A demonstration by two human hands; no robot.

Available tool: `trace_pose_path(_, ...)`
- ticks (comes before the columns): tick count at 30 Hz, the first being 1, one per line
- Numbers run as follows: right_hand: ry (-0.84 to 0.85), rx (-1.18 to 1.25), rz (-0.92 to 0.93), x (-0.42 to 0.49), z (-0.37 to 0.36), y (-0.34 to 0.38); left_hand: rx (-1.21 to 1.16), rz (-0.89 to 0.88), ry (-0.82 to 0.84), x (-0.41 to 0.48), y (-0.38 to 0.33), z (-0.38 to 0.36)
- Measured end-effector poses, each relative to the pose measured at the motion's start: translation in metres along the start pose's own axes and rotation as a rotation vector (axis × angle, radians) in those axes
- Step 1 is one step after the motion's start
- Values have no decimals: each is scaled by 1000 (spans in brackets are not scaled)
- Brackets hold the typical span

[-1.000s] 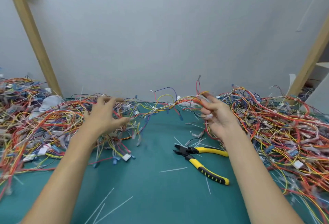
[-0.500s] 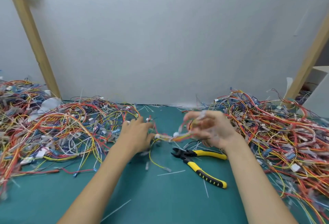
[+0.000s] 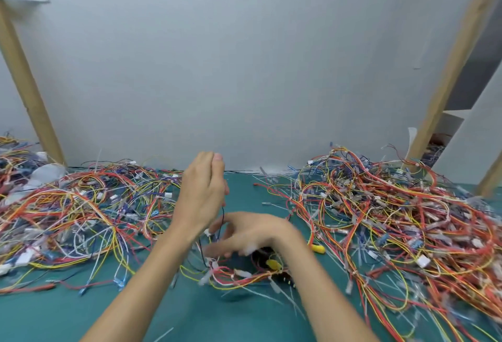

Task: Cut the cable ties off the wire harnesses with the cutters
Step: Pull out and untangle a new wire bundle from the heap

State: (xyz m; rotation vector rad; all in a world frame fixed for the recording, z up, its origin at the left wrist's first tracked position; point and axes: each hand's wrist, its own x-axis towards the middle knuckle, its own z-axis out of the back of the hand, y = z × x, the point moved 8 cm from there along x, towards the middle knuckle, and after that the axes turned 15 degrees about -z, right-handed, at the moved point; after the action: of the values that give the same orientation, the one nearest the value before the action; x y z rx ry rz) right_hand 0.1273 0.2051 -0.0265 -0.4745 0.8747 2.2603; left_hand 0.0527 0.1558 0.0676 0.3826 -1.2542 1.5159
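Observation:
My left hand (image 3: 203, 192) is raised above the green mat, fingers and thumb pinched together at the top, and a thin dark wire (image 3: 222, 216) hangs down from it. That wire leads to a small wire harness (image 3: 239, 276) of red, yellow and white wires lying on the mat. My right hand (image 3: 252, 234) is blurred, hovering just above the harness with fingers stretched to the left. The yellow-handled cutters (image 3: 273, 263) lie under my right wrist, mostly hidden; one handle end shows to the right.
A big tangle of harnesses (image 3: 81, 214) fills the left of the green mat (image 3: 68, 314), and a larger pile (image 3: 394, 219) fills the right. Cut white ties (image 3: 274, 297) litter the middle. A grey wall and slanted wooden posts (image 3: 30, 89) stand behind.
Both hands have moved toward the middle. My left hand rose, lifting a thin wire. My right hand dropped over the cutters, and a harness now lies on the mat in front of me.

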Motion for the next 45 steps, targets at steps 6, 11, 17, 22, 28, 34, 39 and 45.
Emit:
trace_pose_path(6, -324, -378, -25, 8, -19, 27, 47, 143, 503, -24, 48, -21)
trace_pose_path(11, -340, -215, -12, 5, 1, 19, 209, 198, 806, -51, 93, -15)
trace_pose_path(17, -590, 35, 0, -16, 69, -8, 372, 35, 657, -30, 82, 8)
trace_pose_path(22, -923, 201, 127, -37, 102, -19, 361, 87, 733, -36, 84, 14)
trace_pose_path(28, -1172, 352, 275, -53, 100, -10, 379, -18, 444, -10, 50, 11)
trace_pose_path(34, -1253, 425, 287, -57, 97, -13, 471, -128, 306, 1, 32, 20)
trace_pose_path(39, -1178, 619, 384, -56, 99, -12, 304, -89, 174, 0, 29, 25)
trace_pose_path(45, -1380, 589, 331, -66, 95, -17, 371, -97, 341, -4, 31, 10)
